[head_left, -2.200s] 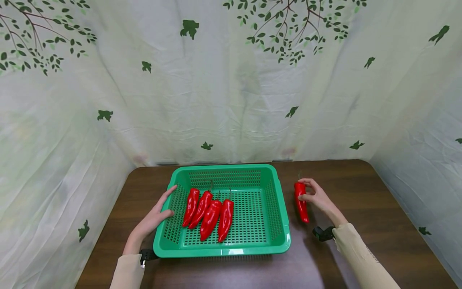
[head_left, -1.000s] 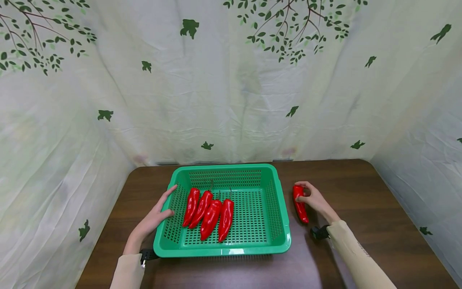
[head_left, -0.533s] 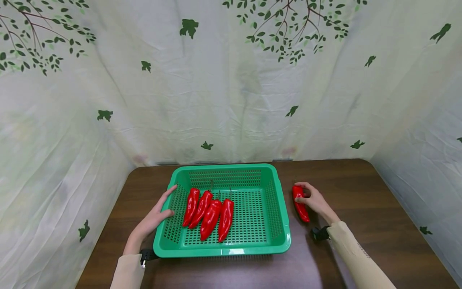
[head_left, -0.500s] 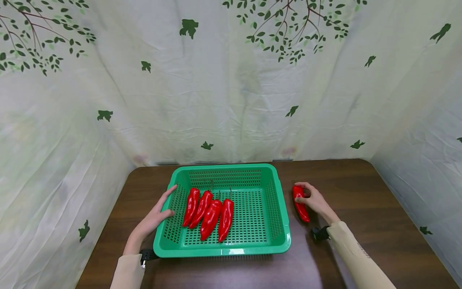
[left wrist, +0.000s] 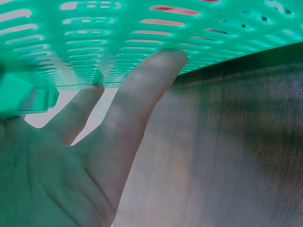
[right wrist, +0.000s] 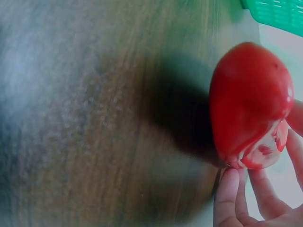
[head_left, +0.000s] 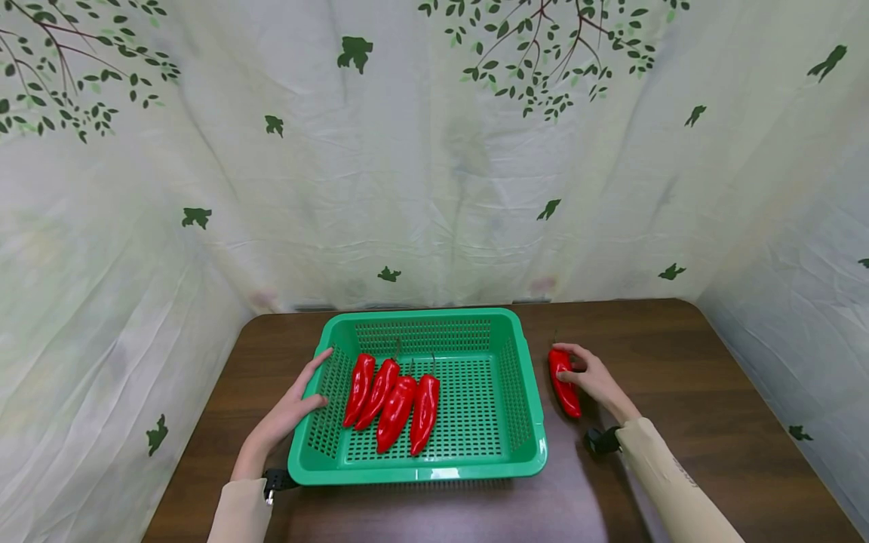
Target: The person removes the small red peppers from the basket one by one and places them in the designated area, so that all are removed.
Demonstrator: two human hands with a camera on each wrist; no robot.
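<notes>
pepper (head_left: 561,388) gripped beside basket (head_left: 473,407) of four peppers (head_left: 396,415)

Soft, even light filled the sharp head view; pale glare lay on the table (head_left: 529,509) toward five o'clock. The peppers (head_left: 396,415) gleamed. The left wrist view looked hazy, its left hand (left wrist: 80,172) tinted green, dim at three o'clock. The right wrist view was blurred, the held pepper's (right wrist: 248,94) shadow falling toward nine o'clock.
</notes>
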